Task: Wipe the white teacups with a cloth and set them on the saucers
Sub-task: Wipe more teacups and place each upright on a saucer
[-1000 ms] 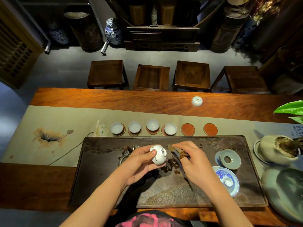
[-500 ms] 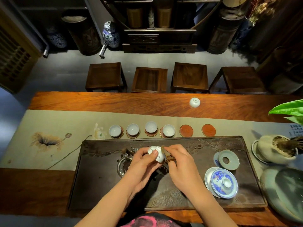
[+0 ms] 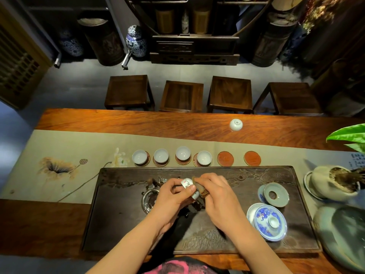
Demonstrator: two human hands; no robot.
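My left hand [image 3: 173, 196] grips a small white teacup [image 3: 188, 184] on its side above the dark tea tray [image 3: 122, 224]. My right hand [image 3: 215, 194] pinches a brown cloth [image 3: 202, 191] and presses it against the cup. Several white cups [image 3: 182, 153] stand on red-brown saucers in a row behind the tray. To their right lie two bare saucers [image 3: 225, 158], the other saucer [image 3: 252, 158] further right. One more white cup [image 3: 236, 124] sits upside down on the far wood.
On the tray's right are a blue-and-white lidded bowl [image 3: 269, 221] and a pale green ring-shaped lid [image 3: 275, 194]. A glass dish [image 3: 151, 199] lies under my left hand. A plant pot [image 3: 333, 183] and a grey-green dish [image 3: 343, 234] stand at the right. Stools line the far side.
My left hand has turned the cup from foot-up to lying on its side. My right hand moved the cloth in closer against it. Both hands shifted slightly away from me.
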